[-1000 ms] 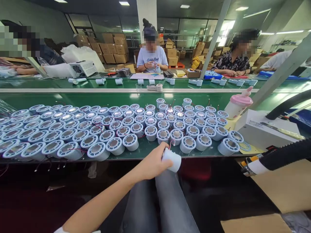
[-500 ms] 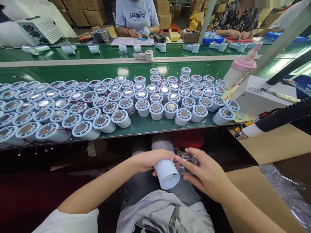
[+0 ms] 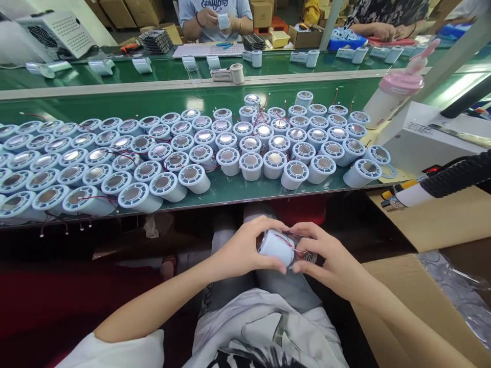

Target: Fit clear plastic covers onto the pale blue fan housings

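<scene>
We are closing our left grip around a pale blue cylinder, thumb and fingers pinching its side. Our right grip is pinching its far end, where red wires are trailing. Both forearms are angling inward above our lap, just below the green table edge.

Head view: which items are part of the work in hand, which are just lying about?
In hand:
left hand
right hand
white housing
red wire
clear part

Lying about:
pink-lidded bottle
tape roll
cardboard box
</scene>
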Motion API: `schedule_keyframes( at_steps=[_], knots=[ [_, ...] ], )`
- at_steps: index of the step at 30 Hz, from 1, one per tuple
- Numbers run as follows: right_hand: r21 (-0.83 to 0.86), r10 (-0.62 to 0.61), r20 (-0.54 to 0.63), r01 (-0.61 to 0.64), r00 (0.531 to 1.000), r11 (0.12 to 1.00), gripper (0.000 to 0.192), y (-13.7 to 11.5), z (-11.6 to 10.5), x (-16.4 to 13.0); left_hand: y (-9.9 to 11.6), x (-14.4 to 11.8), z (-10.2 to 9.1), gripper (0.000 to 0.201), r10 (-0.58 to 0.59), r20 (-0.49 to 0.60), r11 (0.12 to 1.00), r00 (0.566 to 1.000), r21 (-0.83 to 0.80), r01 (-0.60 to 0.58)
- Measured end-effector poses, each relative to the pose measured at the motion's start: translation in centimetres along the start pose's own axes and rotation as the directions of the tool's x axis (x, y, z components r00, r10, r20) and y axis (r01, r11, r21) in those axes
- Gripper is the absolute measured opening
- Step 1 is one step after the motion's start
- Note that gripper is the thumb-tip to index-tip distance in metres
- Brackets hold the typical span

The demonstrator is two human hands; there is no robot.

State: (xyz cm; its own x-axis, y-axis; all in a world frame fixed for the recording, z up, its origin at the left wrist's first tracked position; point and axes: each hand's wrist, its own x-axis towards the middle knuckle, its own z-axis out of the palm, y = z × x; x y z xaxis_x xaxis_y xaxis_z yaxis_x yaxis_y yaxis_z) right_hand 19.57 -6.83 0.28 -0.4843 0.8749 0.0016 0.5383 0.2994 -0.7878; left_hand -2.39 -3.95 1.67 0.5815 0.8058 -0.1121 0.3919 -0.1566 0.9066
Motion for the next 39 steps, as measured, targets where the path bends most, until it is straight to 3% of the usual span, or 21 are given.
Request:
schedule_keyframes(
  at_steps=[2, 6, 10, 13, 15, 17, 18, 20, 22, 29, 39],
  knots=[
    [0.153, 0.063, -0.044, -0.055, 0.997, 0.987, 0.019, -0.3, -0.2, -0.1, -0.8, 0.0, 0.4, 0.065, 0.027, -0.043, 1.000, 0.999, -0.014, -0.027],
    [0.413, 0.246, -0.073, -0.195, 0.967, 0.890, 0.025, -0.4, -0.5, 0.1, -1.8, -0.1, 1.1, 0.067, 0.063, -0.023, 0.997, 0.998, -0.035, -0.064],
    [0.624, 0.361, -0.033, -0.263, 0.932, 0.736, 0.027, 0.2, -0.9, 0.5, -1.6, -0.4, 1.4, 0.071, 0.041, 0.082, 0.968, 0.996, -0.251, -0.019],
    [0.738, 0.370, 0.009, -0.256, 0.929, 0.624, 0.025, 0.6, -1.1, 0.4, -1.2, -0.6, 1.4, 0.068, -0.017, 0.114, 0.916, 0.993, -0.396, 0.061],
    [0.691, 0.265, -0.055, -0.155, 0.963, 0.706, 0.048, 0.7, -1.1, -0.1, -1.1, -0.7, 1.4, 0.068, -0.067, 0.124, 0.866, 0.990, -0.486, 0.120],
    [0.476, 0.071, -0.116, -0.007, 0.991, 0.879, 0.066, 0.5, -0.9, -0.7, -1.0, -0.8, 1.4, 0.067, -0.102, 0.126, 0.817, 0.987, -0.555, 0.155],
    [0.333, -0.022, -0.122, 0.061, 0.992, 0.941, 0.065, 0.5, -0.8, -1.1, -1.0, -0.9, 1.4, 0.067, -0.113, 0.130, 0.799, 0.985, -0.578, 0.168],
    [0.118, -0.124, -0.110, 0.137, 0.986, 0.983, 0.050, 0.4, -0.6, -1.7, -0.9, -1.0, 1.3, 0.068, -0.128, 0.156, 0.780, 0.979, -0.594, 0.197],
    [0.068, -0.122, -0.117, 0.131, 0.986, 0.989, 0.041, 0.5, -0.4, -2.0, -0.8, -1.1, 1.1, 0.072, -0.128, 0.167, 0.799, 0.978, -0.567, 0.201],
    [0.303, 0.033, -0.012, -0.028, 0.999, 0.952, 0.046, 0.2, -0.6, -2.0, -0.2, -1.5, 0.5, 0.073, 0.031, 0.089, 0.901, 0.996, -0.434, 0.011],
    [0.628, 0.161, 0.172, -0.234, 0.972, 0.742, 0.046, -0.8, -1.2, -1.9, -0.2, -1.9, 0.1, 0.076, 0.143, 0.047, 0.970, 0.989, -0.204, -0.131]
  ],
)
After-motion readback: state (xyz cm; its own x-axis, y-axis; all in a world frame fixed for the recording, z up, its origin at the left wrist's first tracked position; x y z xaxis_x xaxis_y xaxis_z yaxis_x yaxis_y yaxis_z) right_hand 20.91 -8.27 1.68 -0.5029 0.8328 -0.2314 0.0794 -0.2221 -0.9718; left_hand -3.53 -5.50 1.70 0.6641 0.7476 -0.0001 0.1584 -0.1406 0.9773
